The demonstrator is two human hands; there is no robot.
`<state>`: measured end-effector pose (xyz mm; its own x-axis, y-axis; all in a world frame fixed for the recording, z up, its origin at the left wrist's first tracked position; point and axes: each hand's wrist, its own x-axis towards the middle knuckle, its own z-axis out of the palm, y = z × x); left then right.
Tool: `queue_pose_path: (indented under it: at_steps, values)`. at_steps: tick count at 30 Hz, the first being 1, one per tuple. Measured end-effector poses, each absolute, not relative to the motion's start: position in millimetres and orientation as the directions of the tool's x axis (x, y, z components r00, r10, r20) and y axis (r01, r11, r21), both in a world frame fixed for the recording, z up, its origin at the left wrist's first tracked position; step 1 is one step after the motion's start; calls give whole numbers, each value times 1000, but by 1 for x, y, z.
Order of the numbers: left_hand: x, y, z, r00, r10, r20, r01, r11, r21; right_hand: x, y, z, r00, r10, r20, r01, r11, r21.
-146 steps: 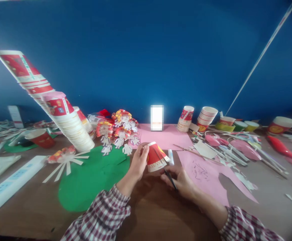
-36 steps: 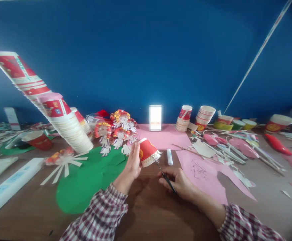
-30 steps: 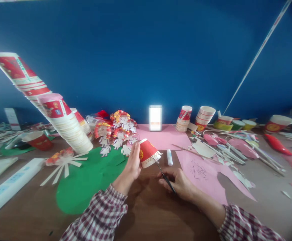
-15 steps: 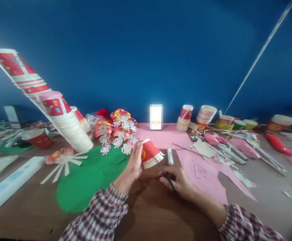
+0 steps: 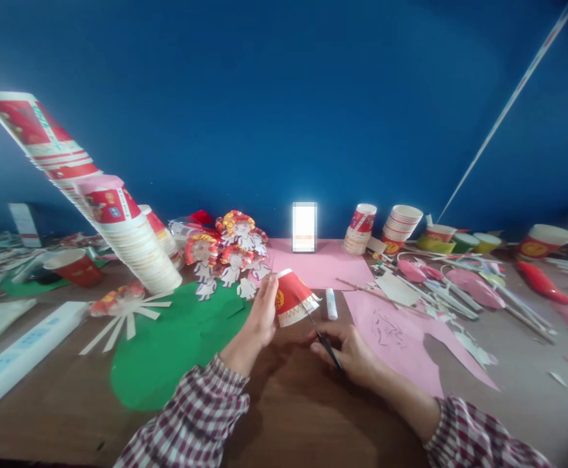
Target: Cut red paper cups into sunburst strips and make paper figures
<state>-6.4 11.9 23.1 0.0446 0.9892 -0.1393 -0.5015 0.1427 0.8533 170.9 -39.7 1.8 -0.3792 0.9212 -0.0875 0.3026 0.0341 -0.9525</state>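
Observation:
My left hand [image 5: 263, 316] is closed around a red paper cup [image 5: 291, 292] with gold print, tilted on its side above the table. A pale zigzag band runs near the cup's rim, and slits split the wall, with a cut edge flaring out on the right. My right hand [image 5: 342, 351] grips a pair of scissors [image 5: 329, 350] with dark handles. Their thin blades meet the cup at its rim; how far apart the blades are is hard to make out. Just beyond my right hand lies a white glue stick [image 5: 331, 304].
Tall stacked paper cups [image 5: 140, 250] lean at left beside paper-doll cutouts [image 5: 235, 253]. Green paper [image 5: 167, 364] and a cup cut into strips [image 5: 140, 309] lie left. A phone [image 5: 304, 227] stands behind pink paper [image 5: 333, 266]. Paper scraps [image 5: 464, 299] and more cups [image 5: 401, 224] fill the right.
The scissors have shifted very slightly at the cup's rim. Both hands and the cup stay in nearly the same place.

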Motion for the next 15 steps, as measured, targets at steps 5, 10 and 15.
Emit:
queue_pose_path:
  at_steps: [5,10,15]
  values:
    - [-5,12,18,59,994,-95,-470,112,876,170,-40,10,-375,922,-92,290,22,-957]
    - [-2,13,13,10,999,-50,-473,49,880,170,-39,11,-386,920,-70,277,43,-960]
    - [-3,13,11,28,999,-37,-452,46,891,171,-40,7,-377,924,-70,283,42,-958]
